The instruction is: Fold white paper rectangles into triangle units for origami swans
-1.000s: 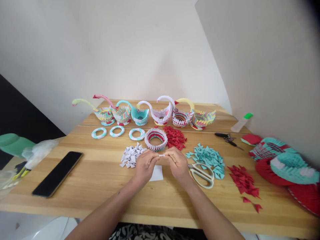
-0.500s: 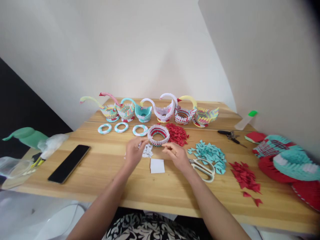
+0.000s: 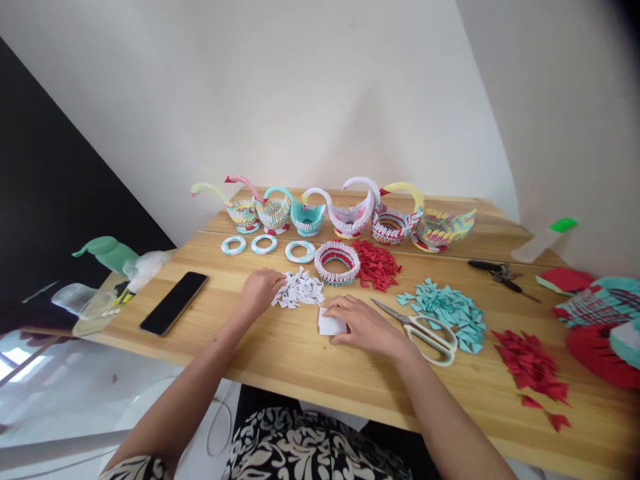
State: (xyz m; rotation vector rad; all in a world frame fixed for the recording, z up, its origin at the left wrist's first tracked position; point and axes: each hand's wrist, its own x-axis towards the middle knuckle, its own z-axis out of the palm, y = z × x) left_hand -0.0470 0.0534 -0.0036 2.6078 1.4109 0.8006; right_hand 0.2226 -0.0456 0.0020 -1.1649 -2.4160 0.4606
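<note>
My left hand (image 3: 260,291) reaches the left edge of a pile of white folded paper triangles (image 3: 302,291), fingers bent together; what is between the fingertips cannot be made out. Over a small white square of paper (image 3: 332,326) curves my right hand (image 3: 361,321), its fingers on the top edge and the thumb by the right side. Just behind the paper and the white pile stands a round ring of interlocked folded pieces (image 3: 337,263), white on top with red and turquoise rows inside. A heap of red folded pieces (image 3: 376,264) touches its right side.
Scissors (image 3: 425,337) lie right of my right hand, beside turquoise folded pieces (image 3: 447,308). More red pieces (image 3: 533,363) are farther right. Several paper swans (image 3: 350,217) line the back, with flat rings (image 3: 300,252) before them. A phone (image 3: 174,303) lies at left; pliers (image 3: 500,272) at right.
Both hands were raised before the ring with fingers pinched. The left has gone down to the white pile, the right onto the white paper. The view has turned left.
</note>
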